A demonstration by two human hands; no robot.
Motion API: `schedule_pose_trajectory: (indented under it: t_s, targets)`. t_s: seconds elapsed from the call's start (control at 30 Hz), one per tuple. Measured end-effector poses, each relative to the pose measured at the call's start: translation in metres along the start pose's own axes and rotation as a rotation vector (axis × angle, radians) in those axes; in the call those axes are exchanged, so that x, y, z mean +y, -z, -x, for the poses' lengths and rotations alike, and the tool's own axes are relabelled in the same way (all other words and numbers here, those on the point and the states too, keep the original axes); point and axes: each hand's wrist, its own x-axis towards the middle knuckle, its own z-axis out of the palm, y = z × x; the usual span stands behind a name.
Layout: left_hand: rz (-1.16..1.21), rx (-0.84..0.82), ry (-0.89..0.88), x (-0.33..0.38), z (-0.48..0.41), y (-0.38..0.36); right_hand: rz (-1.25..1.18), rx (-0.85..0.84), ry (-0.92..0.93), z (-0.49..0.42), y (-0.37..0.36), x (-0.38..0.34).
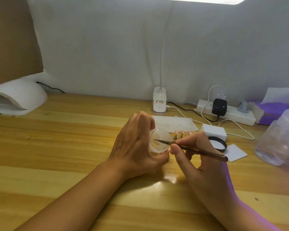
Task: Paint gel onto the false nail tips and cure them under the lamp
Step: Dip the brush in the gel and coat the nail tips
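The left hand (137, 147) grips the cup (158, 147); the right hand (200, 164) pinches the brush (207, 153), tip pointing left into it.

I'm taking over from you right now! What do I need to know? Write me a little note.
Left hand: grips the small clear cup, tipped toward you.
Right hand: pinches the brown brush, with its bristles inside the cup.
False nail tips: pink, on little stands just behind the hands.
Curing lamp: white, at the table's far left, nothing visible under it.
Done: brush is dipping; whether any tip is freshly painted can't be told.
Left: paint the tips, then cure them under the lamp.
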Motion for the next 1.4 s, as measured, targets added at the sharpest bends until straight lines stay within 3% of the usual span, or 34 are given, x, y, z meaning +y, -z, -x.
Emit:
schedule_pose_trajectory:
  t_s: [0.3, 0.47, 0.67, 0.77, 0.87, 1.13, 1.2, 1.3, 1.4]
  targets:
    - [0.007, -0.009, -0.006, 0.0, 0.0, -0.001, -0.026, 0.008, 0.013, -0.002, 0.001, -0.002]
    - [0.035, 0.026, 0.079, -0.001, 0.0, -0.001, -0.123, 0.079, 0.048, -0.004, 0.002, -0.007]
    - [0.071, 0.065, 0.431, -0.009, -0.005, -0.003, -0.189, 0.054, 0.027, -0.003, 0.004, -0.009]
    - [0.102, -0.032, 0.655, -0.018, -0.007, -0.005, -0.226, 0.08, -0.086, -0.006, 0.006, -0.008]
    - [0.115, -0.08, 0.761, -0.024, -0.007, -0.007, -0.297, 0.092, -0.256, -0.008, 0.009, -0.006]
    - [0.052, -0.122, 0.681, -0.023, -0.004, -0.01, -0.54, -0.038, -0.624, -0.013, 0.013, 0.009]
    - [-0.014, -0.057, 0.567, -0.018, -0.003, -0.007, -0.565, -0.026, -0.655, -0.013, 0.014, 0.012]
    - [-0.091, 0.057, 0.245, -0.003, -0.002, -0.001, -0.563, -0.024, -0.676, -0.013, 0.013, 0.013]
    - [-0.003, -0.18, 0.151, 0.015, 0.001, 0.003, -0.589, 0.04, -0.706, -0.012, 0.015, 0.013]
